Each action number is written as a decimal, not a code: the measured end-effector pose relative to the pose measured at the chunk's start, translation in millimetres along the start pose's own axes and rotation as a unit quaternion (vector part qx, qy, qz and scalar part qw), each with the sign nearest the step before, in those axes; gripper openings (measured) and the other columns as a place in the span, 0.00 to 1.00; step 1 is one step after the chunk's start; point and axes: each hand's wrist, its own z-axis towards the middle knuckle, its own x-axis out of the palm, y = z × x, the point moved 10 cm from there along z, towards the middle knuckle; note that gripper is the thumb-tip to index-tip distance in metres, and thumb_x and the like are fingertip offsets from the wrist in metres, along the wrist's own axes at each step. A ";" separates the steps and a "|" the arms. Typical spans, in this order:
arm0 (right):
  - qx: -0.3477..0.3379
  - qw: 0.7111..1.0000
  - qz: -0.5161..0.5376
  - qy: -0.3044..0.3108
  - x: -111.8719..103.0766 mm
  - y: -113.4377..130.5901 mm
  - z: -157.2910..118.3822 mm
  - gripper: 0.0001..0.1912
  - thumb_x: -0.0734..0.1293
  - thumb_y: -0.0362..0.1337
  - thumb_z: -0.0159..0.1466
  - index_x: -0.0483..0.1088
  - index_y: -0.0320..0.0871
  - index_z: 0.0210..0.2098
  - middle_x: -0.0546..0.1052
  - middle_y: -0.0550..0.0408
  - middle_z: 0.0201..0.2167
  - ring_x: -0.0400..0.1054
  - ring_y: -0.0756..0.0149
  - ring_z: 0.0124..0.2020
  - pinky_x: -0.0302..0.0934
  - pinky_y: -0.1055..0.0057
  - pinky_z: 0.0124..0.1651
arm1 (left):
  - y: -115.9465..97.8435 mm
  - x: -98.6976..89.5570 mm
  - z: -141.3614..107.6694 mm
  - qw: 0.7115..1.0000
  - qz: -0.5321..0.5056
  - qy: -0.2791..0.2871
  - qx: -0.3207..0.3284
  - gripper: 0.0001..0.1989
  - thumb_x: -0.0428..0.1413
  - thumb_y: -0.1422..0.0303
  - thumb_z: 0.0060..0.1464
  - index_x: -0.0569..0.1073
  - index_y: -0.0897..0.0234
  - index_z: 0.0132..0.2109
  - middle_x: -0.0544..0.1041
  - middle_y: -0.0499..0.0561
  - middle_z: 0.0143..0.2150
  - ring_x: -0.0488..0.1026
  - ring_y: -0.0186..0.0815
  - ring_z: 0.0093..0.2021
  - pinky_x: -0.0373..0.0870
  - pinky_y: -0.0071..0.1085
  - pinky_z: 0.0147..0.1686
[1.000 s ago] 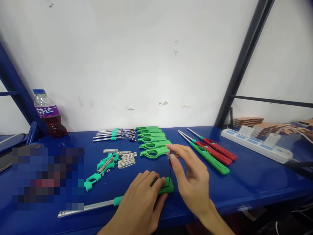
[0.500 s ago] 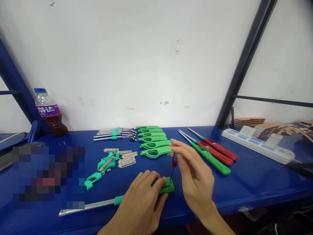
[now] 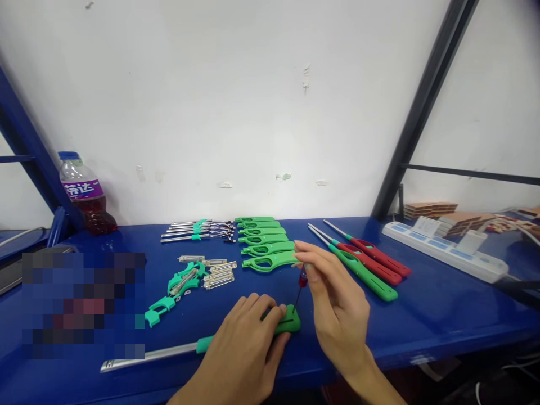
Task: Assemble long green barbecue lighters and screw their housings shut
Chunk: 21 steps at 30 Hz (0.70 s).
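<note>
A green long-necked lighter (image 3: 290,322) lies on the blue table, its metal tube pointing left. My left hand (image 3: 247,343) is closed over its handle and presses it to the tabletop. Pinched in the fingers of my right hand (image 3: 337,309) is a screwdriver (image 3: 302,278) with a red handle. The screwdriver stands nearly upright, slightly tilted, its tip on the lighter's handle end. My fingers cover the upper part of the screwdriver, and my left hand hides the middle of the lighter.
Behind lie several green handle shells (image 3: 270,260), metal tubes with wires (image 3: 181,239), clear fuel tanks (image 3: 219,279) and teal parts (image 3: 160,309). To the right are red and green lighters (image 3: 367,273) and a white power strip (image 3: 447,250). A drink bottle (image 3: 86,194) stands left. A patch at left is blurred.
The screwdriver's handle has tilted slightly to the right, with its tip still on the lighter. My left hand and the lighter have hardly moved.
</note>
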 end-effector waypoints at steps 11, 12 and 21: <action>0.013 1.000 0.002 0.004 -0.3 -2.0 0.0 0.14 0.65 0.30 0.75 0.78 0.52 0.54 0.74 0.54 0.42 0.71 0.63 0.41 0.69 0.65 0.42 | 0.8 0.7 0.9 1.000 -0.005 0.010 -0.008 0.12 0.56 0.74 0.67 0.75 0.61 0.56 0.78 0.54 0.49 0.76 0.49 0.47 0.77 0.57 0.53; 0.013 1.000 0.006 0.019 2.5 -2.1 0.0 0.17 0.62 0.30 0.76 0.76 0.52 0.57 0.75 0.53 0.45 0.72 0.63 0.43 0.69 0.64 0.43 | 0.8 0.8 1.0 1.000 -0.006 0.012 -0.010 0.12 0.56 0.74 0.68 0.75 0.61 0.56 0.78 0.54 0.49 0.76 0.49 0.47 0.76 0.57 0.53; 0.016 1.000 0.018 0.005 2.3 -5.3 -0.4 0.15 0.72 0.30 0.70 0.77 0.53 0.53 0.76 0.59 0.38 0.72 0.66 0.38 0.69 0.67 0.44 | -1.3 1.1 0.2 1.000 0.002 0.015 -0.009 0.12 0.56 0.74 0.67 0.75 0.60 0.55 0.78 0.54 0.48 0.76 0.49 0.47 0.77 0.56 0.51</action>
